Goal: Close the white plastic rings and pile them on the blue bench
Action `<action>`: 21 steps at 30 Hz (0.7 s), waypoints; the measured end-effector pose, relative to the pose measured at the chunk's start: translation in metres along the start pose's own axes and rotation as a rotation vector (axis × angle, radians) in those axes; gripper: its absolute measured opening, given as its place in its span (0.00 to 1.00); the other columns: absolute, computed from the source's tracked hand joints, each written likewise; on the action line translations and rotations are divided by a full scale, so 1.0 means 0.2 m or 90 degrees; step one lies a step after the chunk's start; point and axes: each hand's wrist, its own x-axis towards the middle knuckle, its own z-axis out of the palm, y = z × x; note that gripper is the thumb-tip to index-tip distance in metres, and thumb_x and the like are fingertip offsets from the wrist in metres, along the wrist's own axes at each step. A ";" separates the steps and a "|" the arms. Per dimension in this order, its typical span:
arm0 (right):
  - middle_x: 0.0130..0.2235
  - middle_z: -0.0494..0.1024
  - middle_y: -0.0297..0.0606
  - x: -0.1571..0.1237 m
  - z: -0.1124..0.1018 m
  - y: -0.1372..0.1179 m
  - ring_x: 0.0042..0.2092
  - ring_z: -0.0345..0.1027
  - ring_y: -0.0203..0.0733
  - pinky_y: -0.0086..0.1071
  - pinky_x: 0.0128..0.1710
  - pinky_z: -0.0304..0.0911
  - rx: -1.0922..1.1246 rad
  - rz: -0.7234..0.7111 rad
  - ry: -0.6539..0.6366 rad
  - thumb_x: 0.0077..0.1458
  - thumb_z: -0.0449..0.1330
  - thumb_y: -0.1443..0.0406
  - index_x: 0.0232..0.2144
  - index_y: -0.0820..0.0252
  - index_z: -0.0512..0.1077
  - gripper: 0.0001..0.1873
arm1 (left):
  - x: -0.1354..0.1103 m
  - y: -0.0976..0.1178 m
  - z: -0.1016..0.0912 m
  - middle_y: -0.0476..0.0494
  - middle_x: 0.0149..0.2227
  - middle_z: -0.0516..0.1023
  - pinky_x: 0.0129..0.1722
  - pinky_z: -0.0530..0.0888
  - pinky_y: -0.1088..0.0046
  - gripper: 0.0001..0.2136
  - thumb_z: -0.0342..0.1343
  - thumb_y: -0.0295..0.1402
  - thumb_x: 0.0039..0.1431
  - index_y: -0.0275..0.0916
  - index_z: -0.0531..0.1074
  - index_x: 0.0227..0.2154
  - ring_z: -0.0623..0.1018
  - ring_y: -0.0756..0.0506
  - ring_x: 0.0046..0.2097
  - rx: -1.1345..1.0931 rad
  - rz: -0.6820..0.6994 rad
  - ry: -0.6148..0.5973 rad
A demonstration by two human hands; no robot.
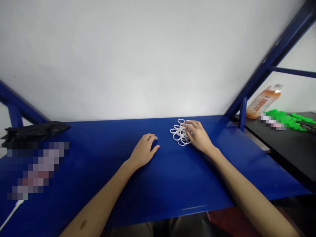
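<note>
A small heap of several white rings [178,134] lies on the blue table [98,154], near its far edge by the white wall. My right hand [198,136] rests on the right side of the heap, its fingers stretched out over the rings and touching them. My left hand [144,150] lies palm down on the bare table a little to the left of the heap, fingers loosely curled and holding nothing.
A black bag [34,131] lies at the far left of the table. To the right, past a blue frame post [243,113], a black surface bears an orange bottle [264,101] on its side and green items [291,119].
</note>
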 end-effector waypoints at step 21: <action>0.69 0.56 0.43 0.02 0.03 -0.08 0.70 0.45 0.56 0.52 0.68 0.45 -0.127 0.128 -0.269 0.68 0.37 0.47 0.67 0.56 0.59 0.34 | 0.00 -0.01 0.00 0.37 0.55 0.72 0.61 0.67 0.54 0.12 0.53 0.36 0.66 0.37 0.72 0.49 0.69 0.38 0.59 0.048 0.022 -0.019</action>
